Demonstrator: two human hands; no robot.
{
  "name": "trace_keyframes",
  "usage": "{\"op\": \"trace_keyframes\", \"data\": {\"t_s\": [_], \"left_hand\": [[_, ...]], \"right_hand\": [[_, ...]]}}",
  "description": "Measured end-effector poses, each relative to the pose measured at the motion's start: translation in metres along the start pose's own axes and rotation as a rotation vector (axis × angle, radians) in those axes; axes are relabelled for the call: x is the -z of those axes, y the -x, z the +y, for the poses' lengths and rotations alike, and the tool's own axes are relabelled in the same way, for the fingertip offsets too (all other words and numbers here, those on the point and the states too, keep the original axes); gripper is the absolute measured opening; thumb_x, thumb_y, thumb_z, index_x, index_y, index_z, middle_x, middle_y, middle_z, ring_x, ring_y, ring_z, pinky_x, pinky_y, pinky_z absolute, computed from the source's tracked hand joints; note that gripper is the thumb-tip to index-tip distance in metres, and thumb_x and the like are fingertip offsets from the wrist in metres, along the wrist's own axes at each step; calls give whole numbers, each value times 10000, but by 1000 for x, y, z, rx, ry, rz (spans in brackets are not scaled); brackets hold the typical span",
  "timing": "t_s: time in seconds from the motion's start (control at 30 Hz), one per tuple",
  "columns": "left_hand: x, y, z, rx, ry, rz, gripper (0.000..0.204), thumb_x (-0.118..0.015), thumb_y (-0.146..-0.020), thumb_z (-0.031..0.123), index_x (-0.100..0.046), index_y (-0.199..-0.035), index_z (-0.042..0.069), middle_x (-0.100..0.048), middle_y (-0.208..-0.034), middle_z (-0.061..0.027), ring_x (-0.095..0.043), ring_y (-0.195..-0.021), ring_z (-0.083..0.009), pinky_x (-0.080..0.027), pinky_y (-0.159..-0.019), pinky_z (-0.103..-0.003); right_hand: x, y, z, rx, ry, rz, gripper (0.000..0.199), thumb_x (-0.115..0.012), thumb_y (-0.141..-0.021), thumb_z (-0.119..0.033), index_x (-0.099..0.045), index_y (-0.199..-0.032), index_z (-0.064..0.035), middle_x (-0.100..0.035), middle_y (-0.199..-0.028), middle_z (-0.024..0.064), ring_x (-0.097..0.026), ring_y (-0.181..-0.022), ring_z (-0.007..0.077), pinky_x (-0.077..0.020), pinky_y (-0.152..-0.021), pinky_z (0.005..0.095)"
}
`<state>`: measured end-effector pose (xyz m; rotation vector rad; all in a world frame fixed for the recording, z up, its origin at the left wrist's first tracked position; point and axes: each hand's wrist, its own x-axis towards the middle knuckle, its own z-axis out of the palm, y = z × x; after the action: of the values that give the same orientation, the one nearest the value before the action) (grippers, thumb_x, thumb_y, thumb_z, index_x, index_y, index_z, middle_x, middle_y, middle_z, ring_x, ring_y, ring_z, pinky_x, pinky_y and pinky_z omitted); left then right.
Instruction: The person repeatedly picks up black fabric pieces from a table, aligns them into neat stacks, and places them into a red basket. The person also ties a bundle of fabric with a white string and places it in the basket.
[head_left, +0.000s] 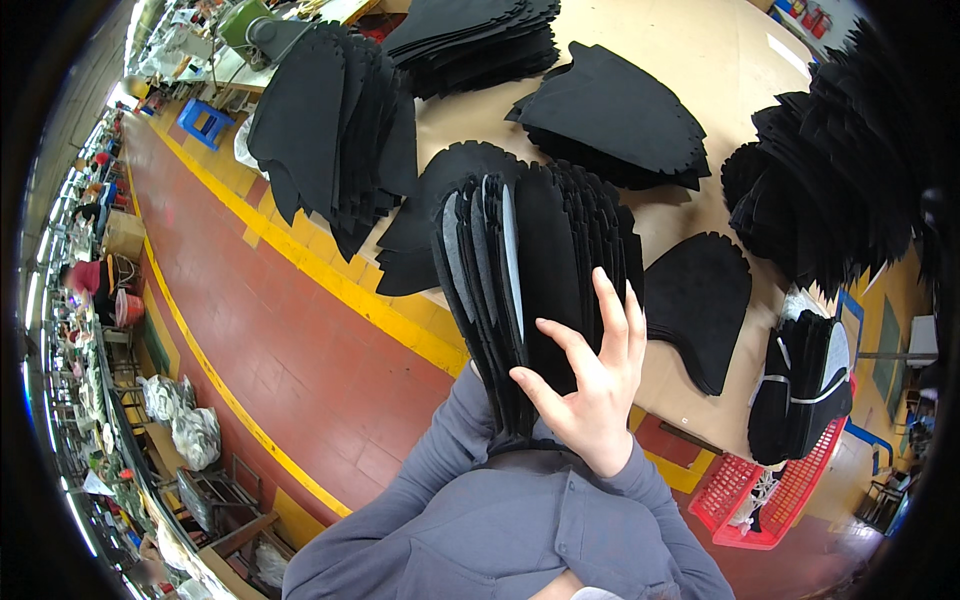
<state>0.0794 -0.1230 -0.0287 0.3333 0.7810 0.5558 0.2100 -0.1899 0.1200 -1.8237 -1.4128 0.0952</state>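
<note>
A fanned stack of black cut pieces (550, 240), pale layers showing between some of them, stands upright before the person's body, at the near edge of the tan tabletop (700, 60). The right hand (600, 400) is spread wide at the stack's near right side, thumb and fingers apart, gripping nothing; fingertip contact is hard to tell. The left hand is hidden behind the stack, so its grip cannot be told. At lower right, 1 red lattice basket (812, 470) contains white cord-like material (762, 495). A strapped black bundle (790, 415) rises by its far end; whether it sits inside is unclear. Across the aisle are 1 reddish bucket (128, 309), contents unseen, and filled plastic bags (195, 437), contents indistinct.
</note>
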Motion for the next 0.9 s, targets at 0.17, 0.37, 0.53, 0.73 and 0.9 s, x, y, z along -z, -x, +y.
{"op": "trace_keyframes", "data": {"t_s": [0.17, 0.37, 0.53, 0.73, 0.9], "left_hand": [[12, 17, -3, 5, 4, 6, 407, -634, -949, 232, -544, -1309, 63, -601, -1275, -66, -559, -1181, -221, -440, -1036, -381], [9, 15, -2, 12, 8, 14, 408, -634, -949, 236, -545, -1308, 64, -602, -1274, -64, -558, -1183, -222, -438, -1038, -383], [15, 23, -4, 20, 8, 18, 408, -635, -949, 239, -546, -1308, 66, -603, -1274, -64, -557, -1186, -222, -437, -1039, -385], [-11, -11, 6, 20, 15, 25, 409, -635, -949, 242, -547, -1308, 67, -604, -1273, -63, -556, -1188, -223, -435, -1041, -388], [-25, -30, 10, 27, 18, 26, 409, -636, -949, 245, -548, -1307, 69, -605, -1273, -62, -555, -1191, -223, -433, -1043, -390]], "right_hand": [[-3, 2, 3, 12, 9, 5, 296, -762, -727, -268, -742, -973, -105, -412, -1488, 155, -321, -1371, 431, -275, -1099, 561], [-4, 2, 4, 22, -3, 19, 235, -712, -738, -219, -751, -938, -100, -433, -1476, 154, -350, -1349, 440, -294, -1088, 551], [-2, 1, 2, 10, -5, 28, 218, -721, -730, -207, -752, -914, -95, -450, -1467, 147, -367, -1339, 440, -322, -1073, 544], [-6, 3, 6, 37, 16, 86, 121, -727, -717, -91, -748, -834, -74, -526, -1405, 129, -415, -1320, 410, -370, -1061, 481], [-6, 5, 6, 35, 35, 92, 133, -720, -722, -57, -749, -850, -75, -528, -1404, 124, -429, -1313, 398, -384, -1054, 447]]}}
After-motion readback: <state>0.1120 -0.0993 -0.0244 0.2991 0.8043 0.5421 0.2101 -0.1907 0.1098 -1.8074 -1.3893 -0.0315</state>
